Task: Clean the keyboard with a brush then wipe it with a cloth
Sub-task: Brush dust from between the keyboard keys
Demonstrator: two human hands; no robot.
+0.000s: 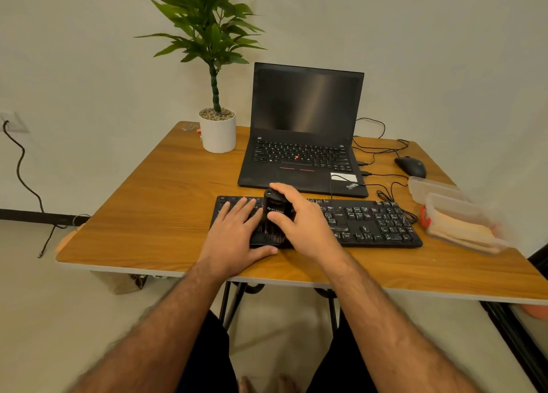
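A black keyboard lies across the front middle of the wooden table. My right hand grips a black brush from above, its bristles down on the keys left of the keyboard's middle. My left hand lies flat on the keyboard's left end, fingers straight, thumb along the front edge. A folded beige cloth sits inside a clear plastic box to the right of the keyboard.
An open black laptop stands just behind the keyboard. A potted plant is at the back left, a black mouse with cables at the back right. A second clear box lies behind the cloth box.
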